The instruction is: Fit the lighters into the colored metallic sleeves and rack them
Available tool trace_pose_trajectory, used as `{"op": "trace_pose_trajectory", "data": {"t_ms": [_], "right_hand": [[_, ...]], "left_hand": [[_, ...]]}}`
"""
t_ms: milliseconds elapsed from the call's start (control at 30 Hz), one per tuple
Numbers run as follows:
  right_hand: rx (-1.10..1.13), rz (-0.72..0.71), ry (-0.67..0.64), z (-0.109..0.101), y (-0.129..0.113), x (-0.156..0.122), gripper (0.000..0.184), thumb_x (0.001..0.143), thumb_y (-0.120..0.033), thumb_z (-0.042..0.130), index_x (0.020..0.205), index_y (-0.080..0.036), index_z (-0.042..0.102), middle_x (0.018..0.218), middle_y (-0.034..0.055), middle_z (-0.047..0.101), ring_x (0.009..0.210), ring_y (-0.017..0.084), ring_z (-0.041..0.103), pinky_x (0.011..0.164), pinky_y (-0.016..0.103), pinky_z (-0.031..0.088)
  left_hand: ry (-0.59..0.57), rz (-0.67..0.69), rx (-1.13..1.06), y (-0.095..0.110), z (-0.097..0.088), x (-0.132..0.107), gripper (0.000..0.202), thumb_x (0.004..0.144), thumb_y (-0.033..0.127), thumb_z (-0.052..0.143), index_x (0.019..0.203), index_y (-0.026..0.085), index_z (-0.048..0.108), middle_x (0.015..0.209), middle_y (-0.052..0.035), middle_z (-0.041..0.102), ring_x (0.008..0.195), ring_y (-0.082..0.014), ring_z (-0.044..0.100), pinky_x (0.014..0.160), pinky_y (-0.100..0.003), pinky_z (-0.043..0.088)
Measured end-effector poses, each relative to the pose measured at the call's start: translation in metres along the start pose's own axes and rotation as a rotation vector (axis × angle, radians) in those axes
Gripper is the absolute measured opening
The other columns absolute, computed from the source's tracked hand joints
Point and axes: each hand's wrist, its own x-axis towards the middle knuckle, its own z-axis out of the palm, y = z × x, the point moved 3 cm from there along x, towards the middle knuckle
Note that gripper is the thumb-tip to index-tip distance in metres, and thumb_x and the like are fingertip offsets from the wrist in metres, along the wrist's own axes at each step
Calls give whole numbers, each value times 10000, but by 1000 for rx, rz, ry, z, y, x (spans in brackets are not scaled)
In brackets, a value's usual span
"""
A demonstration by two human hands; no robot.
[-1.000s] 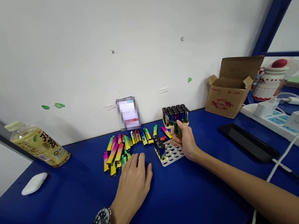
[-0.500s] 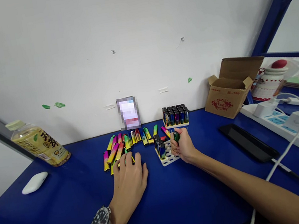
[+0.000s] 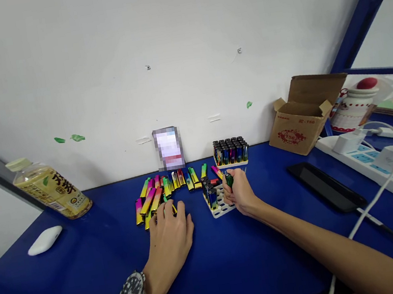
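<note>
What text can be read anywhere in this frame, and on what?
"156": red emblem on the cardboard box; its smaller red print is too small.
Bottle label: large dark characters, too blurred to read.
Card at the wall: blurred.

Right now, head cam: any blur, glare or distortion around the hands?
Head view: soft even light, no glare; left hand, right hand and its green lighter sharp; loose lighters small, markings unreadable; wide lens tilts the blue post at right; a patch at the wall is pixelated.
</note>
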Motion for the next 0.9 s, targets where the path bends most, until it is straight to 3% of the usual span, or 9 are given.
{"op": "trace_pose_trajectory", "data": {"t_ms": [133,200,367,433,500,567,667,767,900], "right_hand": [[-9,-5,-34,-1,4,2,499,859,-384,298,385,-230,323,269,-70,212,243,66,171,273,196,246],[-62,-92,-98,-2,3,2,502,899,-469,317,478,-212,408,300,-74,287,255,72,239,308,206,319],[-436,-474,-203,-5,-13,0,314,921,-501,428,944,-203,522,540,-41,558,452,133,545,476,241,456],[-604,-676,-168,-9,-25,-3,274,924,-438,461,926,-191,579,677,17,619,644,160,593,628,284,481],[-724,-846,-169,-13,-37,-8,269,895,-394,518,799,-175,641,718,41,609,706,170,557,665,299,453],[-739,-849,-286,-16,-43,-11,323,872,-382,542,651,-165,635,586,6,522,566,135,477,552,267,404],[-696,-694,-490,-17,-39,-13,403,879,-384,516,539,-173,570,436,-46,398,395,86,351,420,228,328],[-704,-691,-555,-14,-32,-15,334,895,-366,485,651,-179,616,458,-30,522,371,101,459,401,219,378],[-834,-867,-594,-11,-30,-17,291,926,-263,428,710,-182,605,501,-2,603,406,121,554,439,220,428]], "left_hand": [[-23,0,22,-4,3,0,274,885,148,397,1077,123,591,1132,-212,584,1071,-363,548,795,-495,495],[-36,21,28,-7,6,-1,304,848,82,408,1096,128,578,1150,-205,571,1090,-354,535,808,-481,499],[-12,66,-90,-14,11,-4,417,787,13,402,1159,146,534,1179,-184,530,1119,-327,513,839,-461,511],[8,71,-133,-16,12,-5,442,776,9,391,1170,159,523,1177,-169,522,1111,-313,518,854,-466,512],[19,77,-156,-16,13,-5,462,764,7,389,1176,174,515,1178,-152,510,1102,-299,522,861,-462,516],[31,78,-164,-17,15,-5,469,753,3,396,1170,180,513,1184,-147,493,1094,-293,523,856,-449,523],[68,69,-159,-16,17,-5,447,755,-3,399,1148,174,518,1208,-159,465,1092,-292,520,840,-427,532],[90,69,-171,-14,20,-6,401,791,28,399,1149,169,510,1217,-165,460,1084,-290,528,838,-428,529],[95,69,-211,-11,18,-6,339,835,93,396,1150,140,515,1135,-155,534,1026,-274,559,861,-439,507]]}}
